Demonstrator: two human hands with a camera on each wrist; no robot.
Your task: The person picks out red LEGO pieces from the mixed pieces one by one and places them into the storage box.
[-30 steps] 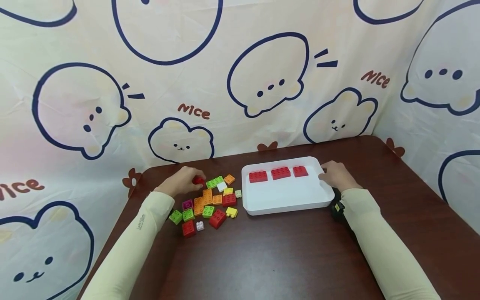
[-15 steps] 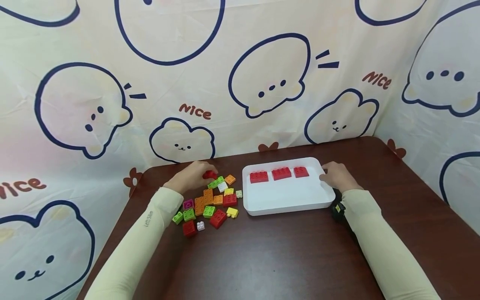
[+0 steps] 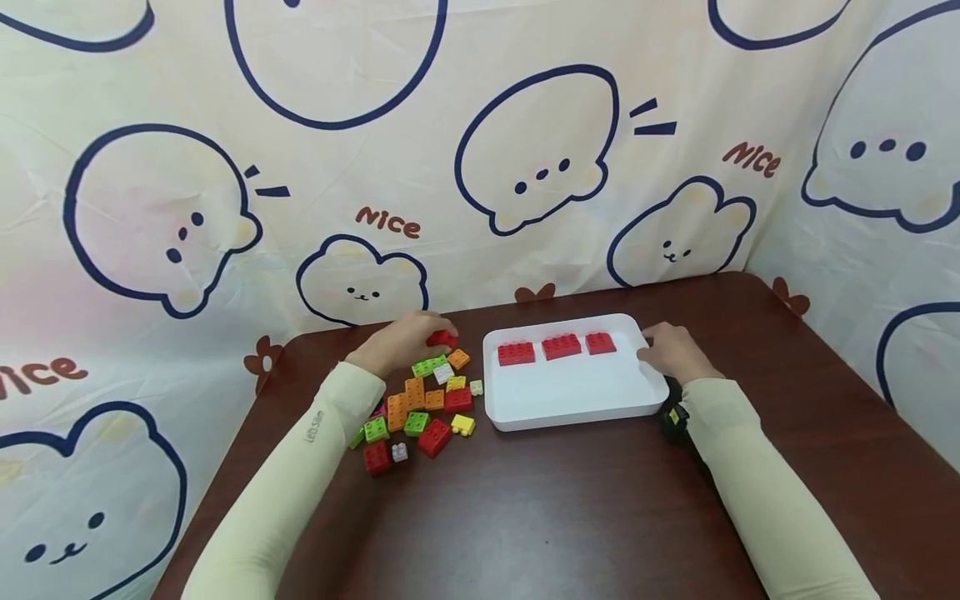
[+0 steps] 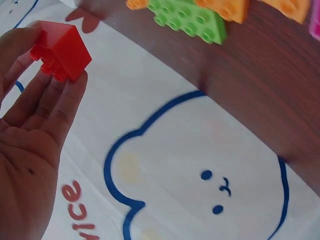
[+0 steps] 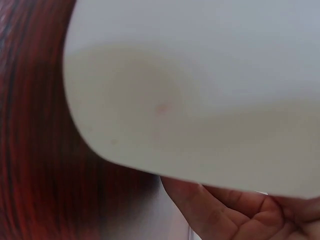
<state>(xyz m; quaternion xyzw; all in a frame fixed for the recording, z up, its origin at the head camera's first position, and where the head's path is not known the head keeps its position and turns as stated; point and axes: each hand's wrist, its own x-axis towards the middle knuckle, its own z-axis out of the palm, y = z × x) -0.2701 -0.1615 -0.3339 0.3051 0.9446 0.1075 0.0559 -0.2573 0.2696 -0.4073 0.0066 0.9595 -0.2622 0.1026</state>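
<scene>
In the head view, my left hand (image 3: 405, 340) pinches a red toy building brick (image 3: 442, 338) between thumb and fingertips, over the back of the loose bricks. Close up in the left wrist view, the same red brick (image 4: 62, 49) is tilted, studs facing down and left. My right hand (image 3: 675, 350) grips the right rim of a white tray (image 3: 570, 400). Three red bricks (image 3: 562, 346) sit in a row along the tray's far side. From the right wrist, fingers (image 5: 215, 210) show at the tray's edge, partly hidden by its wall.
Left of the tray, loose bricks lie close together: orange (image 3: 415, 393), green (image 3: 417, 423), yellow (image 3: 462, 425), white (image 3: 443, 372) and several red (image 3: 435, 437). The dark wooden table (image 3: 525, 517) meets a cartoon-printed curtain (image 3: 480, 275) at the back.
My left hand has moved right, carrying the red brick over the green brick toward the tray. The right hand and tray have kept their place.
</scene>
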